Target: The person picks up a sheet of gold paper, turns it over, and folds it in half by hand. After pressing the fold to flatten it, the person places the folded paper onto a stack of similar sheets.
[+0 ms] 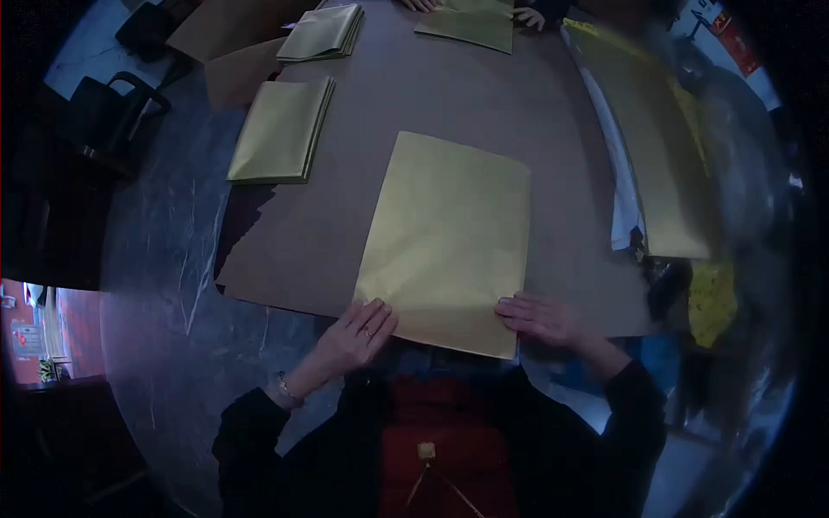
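A gold paper sheet [449,233] lies on the brown table covering in front of me, its near edge reaching past the covering's edge toward my body. My left hand [356,332] rests with outstretched fingers on its lower left corner; a ring and a bracelet show on that side. Across from it, my right hand [542,319] lies flat, fingertips over the sheet's lower right edge. Faint creases run across the lower part of the paper near both hands. Both thumbs are mostly hidden.
To the left sit a folded gold stack [281,131] and, farther back, another gold stack [324,33]. Another person's hand [528,17] touches a gold sheet [471,24] at the far end. Long gold sheets [661,147] lie along the right side. A black chair [112,112] stands left.
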{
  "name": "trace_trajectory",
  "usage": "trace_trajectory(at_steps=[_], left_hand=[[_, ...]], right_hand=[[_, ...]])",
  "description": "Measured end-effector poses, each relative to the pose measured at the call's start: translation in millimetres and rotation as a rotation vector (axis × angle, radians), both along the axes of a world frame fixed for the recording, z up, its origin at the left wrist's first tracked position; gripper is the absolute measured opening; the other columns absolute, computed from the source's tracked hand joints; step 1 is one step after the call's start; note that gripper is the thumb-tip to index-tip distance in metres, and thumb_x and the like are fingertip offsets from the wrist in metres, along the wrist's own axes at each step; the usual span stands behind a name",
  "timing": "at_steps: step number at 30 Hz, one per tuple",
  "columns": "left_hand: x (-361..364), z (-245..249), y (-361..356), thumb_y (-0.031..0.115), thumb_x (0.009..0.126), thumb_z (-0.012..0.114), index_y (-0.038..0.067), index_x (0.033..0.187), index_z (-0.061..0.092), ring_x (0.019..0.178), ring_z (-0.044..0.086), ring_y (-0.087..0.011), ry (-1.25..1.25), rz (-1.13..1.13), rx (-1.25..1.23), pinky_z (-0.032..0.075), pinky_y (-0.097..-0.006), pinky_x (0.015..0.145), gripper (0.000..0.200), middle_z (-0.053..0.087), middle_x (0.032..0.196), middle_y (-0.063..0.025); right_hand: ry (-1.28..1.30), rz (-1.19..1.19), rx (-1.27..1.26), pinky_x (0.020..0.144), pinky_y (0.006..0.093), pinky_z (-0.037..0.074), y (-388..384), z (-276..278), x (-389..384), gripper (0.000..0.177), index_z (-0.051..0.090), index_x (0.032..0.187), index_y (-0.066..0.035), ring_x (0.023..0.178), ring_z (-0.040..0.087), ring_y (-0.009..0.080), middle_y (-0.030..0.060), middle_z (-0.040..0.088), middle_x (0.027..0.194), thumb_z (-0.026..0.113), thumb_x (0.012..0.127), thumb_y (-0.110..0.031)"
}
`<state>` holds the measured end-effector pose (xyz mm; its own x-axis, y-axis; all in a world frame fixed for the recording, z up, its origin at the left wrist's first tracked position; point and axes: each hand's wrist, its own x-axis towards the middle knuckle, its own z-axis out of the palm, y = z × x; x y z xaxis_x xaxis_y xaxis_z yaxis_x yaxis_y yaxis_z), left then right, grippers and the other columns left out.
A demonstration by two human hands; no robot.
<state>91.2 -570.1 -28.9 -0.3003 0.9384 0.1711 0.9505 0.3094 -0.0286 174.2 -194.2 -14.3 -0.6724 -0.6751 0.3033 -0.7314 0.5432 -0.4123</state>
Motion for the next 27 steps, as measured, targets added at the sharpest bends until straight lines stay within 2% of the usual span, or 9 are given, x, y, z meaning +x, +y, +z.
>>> trace_trajectory(at_steps=[2, 5, 13, 15, 19, 21, 23, 25, 27], left_hand=[[7, -1, 4, 0.015, 0.084, 0.052, 0.001, 0.121, 0.056, 0.113, 0.056, -0.0316, -0.013, -0.104, 0.002, 0.044, -0.0440, 0.096, 0.040, 0.059, 0.120, -0.0160], [9, 20, 13, 0.015, 0.083, 0.056, 0.002, 0.118, 0.058, 0.110, 0.059, -0.0291, -0.029, -0.250, 0.003, 0.049, -0.0398, 0.091, 0.037, 0.061, 0.117, -0.0134], [-19, 33, 15, 0.015, 0.086, 0.054, 0.002, 0.116, 0.059, 0.102, 0.064, -0.0232, -0.346, -0.422, 0.056, 0.055, -0.0294, 0.077, 0.033, 0.062, 0.118, -0.0109], [-34, 34, 17, 0.021, 0.090, 0.054, 0.003, 0.122, 0.056, 0.099, 0.065, -0.0214, -0.651, -0.281, 0.079, 0.055, -0.0255, 0.073, 0.037, 0.062, 0.119, -0.0091], [-90, 58, 26, 0.024, 0.088, 0.062, 0.003, 0.130, 0.050, 0.103, 0.063, -0.0203, -0.983, -0.048, 0.086, 0.053, -0.0263, 0.078, 0.048, 0.061, 0.121, -0.0107], [-110, 44, 27, 0.020, 0.084, 0.067, 0.003, 0.134, 0.045, 0.108, 0.059, -0.0186, -1.664, 0.134, 0.669, 0.050, -0.0281, 0.086, 0.057, 0.057, 0.125, -0.0107], [-110, 16, 30, 0.019, 0.084, 0.067, 0.002, 0.134, 0.044, 0.109, 0.057, -0.0172, -1.672, 0.168, 0.714, 0.048, -0.0293, 0.089, 0.058, 0.056, 0.124, -0.0099], [-103, 15, 39, 0.018, 0.084, 0.067, 0.002, 0.135, 0.043, 0.109, 0.056, -0.0159, -1.687, 0.208, 0.757, 0.047, -0.0305, 0.092, 0.058, 0.056, 0.123, -0.0091], [-91, 26, 51, 0.021, 0.090, 0.061, 0.000, 0.129, 0.049, 0.101, 0.056, -0.0128, -1.613, 0.413, 0.438, 0.047, -0.0284, 0.088, 0.045, 0.057, 0.115, -0.0070]], right_hand=[[-0.105, -0.003, 0.060, 0.108, 0.0466, 0.034, 13, -20, 14, 0.042, 0.051, 0.125, -0.003, 0.126, 0.048, 0.0310, 0.0162, 0.051, 0.134, 0.053, 0.088, -0.023], [-0.415, -0.259, 0.471, 0.116, 0.0477, 0.006, 11, -13, 14, 0.079, 0.021, 0.147, -0.008, 0.143, 0.016, 0.0266, 0.0113, 0.018, 0.154, 0.056, 0.082, -0.037], [-0.309, -0.336, 0.481, 0.115, 0.0470, 0.012, 12, -28, 10, 0.070, 0.027, 0.146, -0.012, 0.141, 0.023, 0.0258, 0.0073, 0.025, 0.152, 0.055, 0.084, -0.028], [-0.292, -0.351, 0.461, 0.115, 0.0466, 0.014, 14, -30, 6, 0.068, 0.028, 0.146, -0.014, 0.140, 0.025, 0.0255, 0.0058, 0.028, 0.151, 0.055, 0.084, -0.026], [-0.398, -0.509, 0.099, 0.112, 0.0450, 0.021, 10, -34, 5, 0.035, 0.055, 0.122, -0.009, 0.130, 0.039, 0.0229, 0.0118, 0.050, 0.133, 0.052, 0.090, -0.023], [-0.448, -0.599, -0.026, 0.111, 0.0438, 0.024, 9, -31, 2, 0.028, 0.064, 0.110, -0.006, 0.127, 0.042, 0.0254, 0.0144, 0.056, 0.125, 0.052, 0.092, -0.023], [-0.782, -0.836, -0.135, 0.104, 0.0433, 0.031, 6, -20, -4, 0.029, 0.066, 0.089, -0.002, 0.112, 0.049, 0.0313, 0.0180, 0.060, 0.108, 0.051, 0.094, -0.026], [-0.693, -0.854, -0.197, 0.098, 0.0432, 0.034, 9, -34, -5, 0.032, 0.065, 0.092, 0.000, 0.106, 0.049, 0.0326, 0.0196, 0.059, 0.103, 0.049, 0.095, -0.028], [-0.607, -0.859, -0.245, 0.092, 0.0431, 0.037, 12, -40, -6, 0.036, 0.063, 0.094, 0.001, 0.100, 0.049, 0.0340, 0.0211, 0.059, 0.098, 0.047, 0.096, -0.031]])
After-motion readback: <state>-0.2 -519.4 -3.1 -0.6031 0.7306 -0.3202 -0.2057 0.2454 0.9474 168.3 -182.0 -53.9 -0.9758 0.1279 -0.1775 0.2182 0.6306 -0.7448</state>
